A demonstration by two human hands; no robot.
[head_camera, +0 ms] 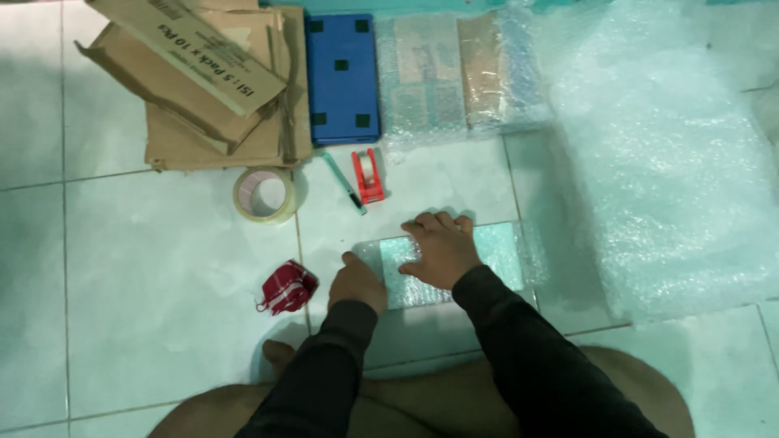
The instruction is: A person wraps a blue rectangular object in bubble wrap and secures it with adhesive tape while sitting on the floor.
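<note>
Both hands on the bubble-wrapped flat packet (454,272) on the floor: right hand (438,247) flat, fingers spread; left hand (357,282) curled at its left edge. Wrapped, but untaped; tape roll (264,195) sits far-left.

tape roll (264,195) left of dispenser (367,175), cardboard (219,113) behind, bubble wrap (665,162) right of wrapped pkg (487,251)

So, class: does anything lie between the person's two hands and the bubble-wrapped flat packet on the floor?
Nothing visible does. The right hand lies flat on top of the bubble-wrapped packet, and the left hand touches its left edge. The red tape dispenser, the tape roll and the red-and-white bundle lie apart from it.
</note>
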